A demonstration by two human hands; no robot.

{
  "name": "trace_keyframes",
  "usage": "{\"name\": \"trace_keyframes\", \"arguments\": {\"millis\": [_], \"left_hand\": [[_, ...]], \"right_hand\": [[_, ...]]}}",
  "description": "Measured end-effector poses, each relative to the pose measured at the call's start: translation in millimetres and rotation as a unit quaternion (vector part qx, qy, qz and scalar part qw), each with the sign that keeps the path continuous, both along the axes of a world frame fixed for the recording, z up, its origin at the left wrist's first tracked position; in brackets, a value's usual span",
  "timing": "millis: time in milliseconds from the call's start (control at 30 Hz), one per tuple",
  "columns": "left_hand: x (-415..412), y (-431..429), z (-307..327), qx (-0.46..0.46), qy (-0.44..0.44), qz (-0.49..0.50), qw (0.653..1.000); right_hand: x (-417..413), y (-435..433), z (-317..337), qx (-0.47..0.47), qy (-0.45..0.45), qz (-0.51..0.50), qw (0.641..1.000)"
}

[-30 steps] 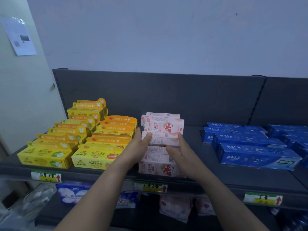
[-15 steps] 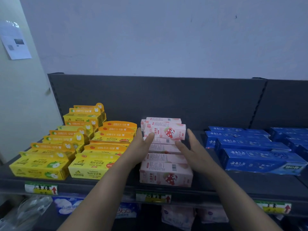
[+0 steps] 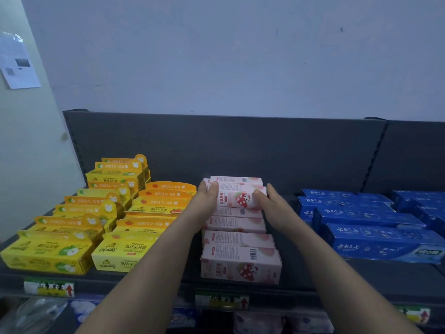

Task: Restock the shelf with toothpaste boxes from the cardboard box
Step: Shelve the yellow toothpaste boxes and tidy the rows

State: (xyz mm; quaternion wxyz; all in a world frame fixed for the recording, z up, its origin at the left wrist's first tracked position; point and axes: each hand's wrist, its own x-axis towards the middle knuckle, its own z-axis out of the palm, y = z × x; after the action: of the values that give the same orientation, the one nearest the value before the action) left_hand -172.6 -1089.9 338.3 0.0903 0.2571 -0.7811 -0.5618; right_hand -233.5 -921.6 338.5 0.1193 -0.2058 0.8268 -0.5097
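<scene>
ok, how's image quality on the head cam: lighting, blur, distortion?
Head view: dim, flat lighting with a bluish cast and no glare; the dark grey shelf back panel bows from the wide-angle lens; print on the pink strawberry toothpaste box between the hands is soft, and the yellow price labels are blurred.

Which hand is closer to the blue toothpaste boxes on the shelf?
The right. The right hand is at the right end of the upper pink box, next to the blue toothpaste boxes; the left hand is at that box's far end.
</scene>
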Motion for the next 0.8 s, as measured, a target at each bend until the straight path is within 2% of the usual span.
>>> {"name": "trace_keyframes", "arguments": {"millis": [333,600,800], "left_hand": [[14,2,3,0.005,0.021,0.010,1.000],[13,3,-1,0.058,0.028,0.002,0.998],[14,5,1,0.020,0.034,0.000,0.999]], "right_hand": [[0,-4,-8,-0.005,-0.016,0.005,1.000],[2,-4,-17,-0.057,-0.125,0.030,0.990],[6,1,-14,-0.028,-0.101,-0.002,0.994]]}}
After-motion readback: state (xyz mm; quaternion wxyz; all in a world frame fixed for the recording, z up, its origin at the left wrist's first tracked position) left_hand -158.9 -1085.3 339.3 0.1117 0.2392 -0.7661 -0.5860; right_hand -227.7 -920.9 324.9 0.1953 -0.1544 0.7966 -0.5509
